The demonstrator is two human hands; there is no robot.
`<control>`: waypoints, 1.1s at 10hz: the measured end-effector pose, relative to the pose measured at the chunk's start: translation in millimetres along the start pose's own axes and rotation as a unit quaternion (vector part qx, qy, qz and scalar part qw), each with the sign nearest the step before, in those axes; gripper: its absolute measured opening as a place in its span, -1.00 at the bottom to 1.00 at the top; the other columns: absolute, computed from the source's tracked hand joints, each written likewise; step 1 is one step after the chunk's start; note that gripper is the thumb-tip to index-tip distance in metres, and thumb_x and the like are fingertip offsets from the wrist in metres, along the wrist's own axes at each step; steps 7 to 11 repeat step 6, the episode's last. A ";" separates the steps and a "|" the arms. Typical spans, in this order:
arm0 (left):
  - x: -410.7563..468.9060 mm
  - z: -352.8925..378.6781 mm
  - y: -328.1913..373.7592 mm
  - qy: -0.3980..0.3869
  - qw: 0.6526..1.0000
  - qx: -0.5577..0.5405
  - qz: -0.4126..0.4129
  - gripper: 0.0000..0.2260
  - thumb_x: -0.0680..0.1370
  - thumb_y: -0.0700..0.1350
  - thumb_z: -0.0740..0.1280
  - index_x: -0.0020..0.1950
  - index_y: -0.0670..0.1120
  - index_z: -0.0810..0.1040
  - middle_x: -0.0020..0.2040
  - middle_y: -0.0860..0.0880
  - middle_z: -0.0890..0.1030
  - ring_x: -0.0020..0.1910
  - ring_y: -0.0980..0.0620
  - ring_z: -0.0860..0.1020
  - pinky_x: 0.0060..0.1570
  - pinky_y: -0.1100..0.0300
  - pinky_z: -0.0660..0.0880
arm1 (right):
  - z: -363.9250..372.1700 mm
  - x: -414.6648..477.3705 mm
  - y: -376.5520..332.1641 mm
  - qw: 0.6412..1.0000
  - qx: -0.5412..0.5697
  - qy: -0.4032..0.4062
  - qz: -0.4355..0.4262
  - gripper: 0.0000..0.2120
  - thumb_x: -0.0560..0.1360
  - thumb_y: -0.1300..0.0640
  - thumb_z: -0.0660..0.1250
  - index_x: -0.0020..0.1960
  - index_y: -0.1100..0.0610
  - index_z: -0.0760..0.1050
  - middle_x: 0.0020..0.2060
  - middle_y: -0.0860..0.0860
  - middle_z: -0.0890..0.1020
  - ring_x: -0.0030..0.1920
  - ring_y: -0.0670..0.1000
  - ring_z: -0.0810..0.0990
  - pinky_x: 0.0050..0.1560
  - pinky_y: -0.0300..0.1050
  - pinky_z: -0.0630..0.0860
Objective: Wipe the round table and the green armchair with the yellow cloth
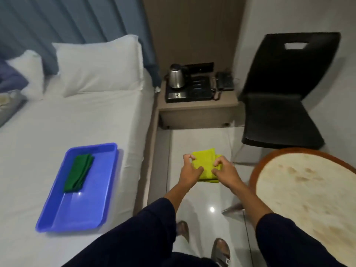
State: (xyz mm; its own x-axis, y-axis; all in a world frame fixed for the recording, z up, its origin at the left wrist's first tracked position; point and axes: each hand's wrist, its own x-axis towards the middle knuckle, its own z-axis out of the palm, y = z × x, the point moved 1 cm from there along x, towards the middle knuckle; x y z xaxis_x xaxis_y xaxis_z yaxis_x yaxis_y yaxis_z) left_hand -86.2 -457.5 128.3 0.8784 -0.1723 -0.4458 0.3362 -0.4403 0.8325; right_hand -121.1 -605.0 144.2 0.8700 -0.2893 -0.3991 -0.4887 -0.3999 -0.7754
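Observation:
A folded yellow cloth (205, 162) is held in the air over the floor, between the bed and the round table. My left hand (189, 168) grips its left edge and my right hand (224, 169) grips its right edge. The round table (308, 191), pale and stained with a brown wooden rim, stands at the right, just beside my right forearm. No green armchair is in view.
A blue tray (57, 222) holding a folded green cloth (78, 173) lies on the white bed (38, 135) at the left. A nightstand (198, 112) with a kettle (175, 78) and phone stands ahead. A black chair (279, 105) stands behind the table.

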 end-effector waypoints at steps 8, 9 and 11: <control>88.0 -348.2 -214.6 0.331 0.927 0.085 -0.153 -0.60 0.53 -0.30 0.24 0.37 -0.12 0.50 0.30 -0.26 0.46 0.18 -0.20 0.50 0.09 0.05 0.43 | 418.7 113.4 -205.9 0.894 -0.252 -0.308 -0.206 -0.66 0.52 0.16 0.19 0.29 0.07 0.44 0.26 0.17 0.44 0.26 0.19 0.45 0.27 0.00 0.30; 88.0 -348.2 -214.6 0.331 0.927 0.085 -0.153 -0.60 0.53 -0.30 0.24 0.37 -0.12 0.50 0.30 -0.26 0.46 0.18 -0.20 0.50 0.09 0.05 0.43 | 418.7 113.4 -205.9 0.894 -0.252 -0.308 -0.206 -0.66 0.52 0.16 0.19 0.29 0.07 0.44 0.26 0.17 0.44 0.26 0.19 0.45 0.27 0.00 0.30; 88.0 -348.2 -214.6 0.331 0.927 0.085 -0.153 -0.60 0.53 -0.30 0.24 0.37 -0.12 0.50 0.30 -0.26 0.46 0.18 -0.20 0.50 0.09 0.05 0.43 | 418.7 113.4 -205.9 0.894 -0.252 -0.308 -0.206 -0.66 0.52 0.16 0.19 0.29 0.07 0.44 0.26 0.17 0.44 0.26 0.19 0.45 0.27 0.00 0.30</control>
